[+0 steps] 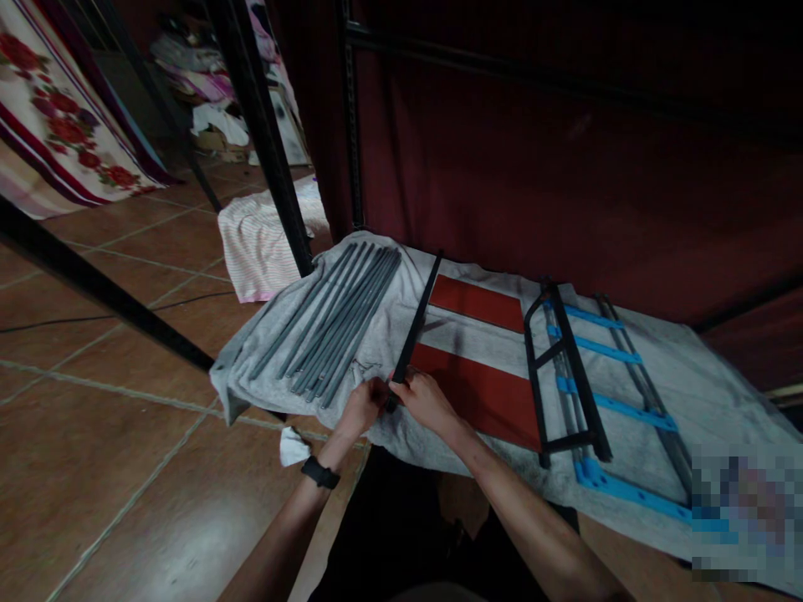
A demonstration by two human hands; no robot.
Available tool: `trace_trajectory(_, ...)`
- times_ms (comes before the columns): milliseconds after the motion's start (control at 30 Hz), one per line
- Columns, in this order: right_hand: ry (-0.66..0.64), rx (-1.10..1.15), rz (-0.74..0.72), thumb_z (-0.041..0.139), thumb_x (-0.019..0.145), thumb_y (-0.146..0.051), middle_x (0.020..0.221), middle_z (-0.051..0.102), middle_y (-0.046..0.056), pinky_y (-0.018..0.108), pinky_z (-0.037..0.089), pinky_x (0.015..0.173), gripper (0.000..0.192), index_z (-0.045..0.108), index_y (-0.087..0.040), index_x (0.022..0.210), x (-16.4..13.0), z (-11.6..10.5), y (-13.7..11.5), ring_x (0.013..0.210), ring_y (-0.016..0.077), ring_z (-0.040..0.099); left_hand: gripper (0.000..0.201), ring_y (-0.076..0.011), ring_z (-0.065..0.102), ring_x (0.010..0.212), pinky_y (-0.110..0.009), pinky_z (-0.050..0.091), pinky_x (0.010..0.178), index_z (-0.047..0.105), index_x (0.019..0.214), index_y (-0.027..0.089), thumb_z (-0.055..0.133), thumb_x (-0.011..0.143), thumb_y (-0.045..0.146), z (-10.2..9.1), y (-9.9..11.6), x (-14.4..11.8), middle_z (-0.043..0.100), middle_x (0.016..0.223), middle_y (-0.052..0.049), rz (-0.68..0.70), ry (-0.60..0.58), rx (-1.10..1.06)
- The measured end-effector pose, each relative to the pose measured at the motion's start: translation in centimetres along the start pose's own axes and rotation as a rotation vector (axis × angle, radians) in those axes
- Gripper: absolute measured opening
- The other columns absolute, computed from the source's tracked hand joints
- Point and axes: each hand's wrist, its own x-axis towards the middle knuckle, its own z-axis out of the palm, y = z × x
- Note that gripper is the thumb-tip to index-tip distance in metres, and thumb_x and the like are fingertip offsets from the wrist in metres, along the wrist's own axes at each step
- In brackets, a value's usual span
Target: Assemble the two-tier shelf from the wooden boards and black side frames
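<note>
A black wristband [319,473] is worn — with dark legwear [380,522]

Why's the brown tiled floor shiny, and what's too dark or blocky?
In the head view, whitish glare lies low left on the brown tiled floor, probably reflected light; same view, the dark maroon backdrop fades nearly black at upper right, square pixels hide part of the lower-right corner, and the bare left hand has murky fingertips.
</note>
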Motion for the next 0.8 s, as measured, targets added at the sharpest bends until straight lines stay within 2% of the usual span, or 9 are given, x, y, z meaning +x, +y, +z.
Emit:
trace_trajectory(133,-0.009,-0.006,0.026,0.051,0.094,-0.027,0.103,0.072,0.008,0.030,0.049,0.086,0.022,0.070,-0.018,0.101,0.0,-0.2,-0.1,0.098,0.0215,0.066,0.013,-0.0127,0.052,0.051,-0.025,0.040,0.052,0.058,0.074,0.017,0.053,0.078,0.029,-0.3,0.4,-0.3,0.057,0.059,0.001,-0.052,-0.013,-0.071)
trace_trajectory(233,-0.010,-0.014,0.032,0.051,0.094,-0.027,0.103,0.072,0.008,0.031,0.049,0.086,0.021,0.069,-0.018,0.101,-0.1,-0.3,-0.3,0.097,0.0219,0.066,0.025,-0.0129,0.049,0.046,-0.026,0.036,0.049,0.057,0.067,0.017,0.049,0.083,0.034,-0.5,0.5,-0.4,0.053,0.053,0.001,-0.079,-0.008,-0.003)
trace_trajectory(333,-0.015,-0.013,0.029,0.051,0.094,-0.026,0.103,0.072,0.008,0.031,0.049,0.086,0.021,0.069,-0.019,0.101,-0.1,-0.3,-0.4,0.097,0.0214,0.066,0.018,-0.0120,0.048,0.048,-0.025,0.035,0.050,0.058,0.067,0.016,0.051,0.079,0.026,-0.4,0.3,-0.3,0.055,0.054,0.001,-0.018,0.007,0.063)
trace_trajectory(433,-0.020,-0.019,0.029,0.051,0.094,-0.026,0.103,0.072,0.008,0.031,0.049,0.087,0.021,0.070,-0.019,0.100,-0.1,-0.2,-0.3,0.097,0.0215,0.066,0.007,-0.0116,0.051,0.053,-0.024,0.039,0.054,0.060,0.071,0.016,0.054,0.072,0.019,-0.2,0.0,-0.2,0.059,0.060,0.001,0.047,0.009,-0.019)
trace_trajectory(567,-0.021,-0.041,0.043,0.051,0.094,-0.026,0.104,0.072,0.008,0.030,0.049,0.087,0.021,0.069,-0.018,0.101,0.0,-0.2,-0.2,0.098,0.0215,0.066,0.015,-0.0134,0.056,0.055,-0.025,0.043,0.054,0.063,0.081,0.015,0.058,0.074,0.028,-0.3,-0.1,-0.1,0.062,0.063,0.000,-0.042,0.021,-0.141)
trace_trajectory(667,-0.023,-0.049,0.034,0.050,0.095,-0.028,0.104,0.072,0.009,0.030,0.049,0.087,0.023,0.069,-0.017,0.101,0.0,-0.2,-0.2,0.099,0.0218,0.067,0.019,-0.0133,0.052,0.049,-0.025,0.040,0.050,0.062,0.071,0.016,0.056,0.077,0.033,-0.3,0.3,0.1,0.057,0.054,0.001,-0.119,0.016,-0.067)
trace_trajectory(800,-0.019,-0.034,0.027,0.051,0.094,-0.028,0.106,0.072,0.008,0.029,0.048,0.089,0.022,0.070,-0.018,0.102,0.0,-0.1,-0.1,0.101,0.0213,0.066,0.010,-0.0134,0.052,0.053,-0.025,0.040,0.053,0.061,0.063,0.016,0.056,0.070,0.021,-0.3,0.9,0.2,0.058,0.054,0.000,-0.057,0.019,0.011)
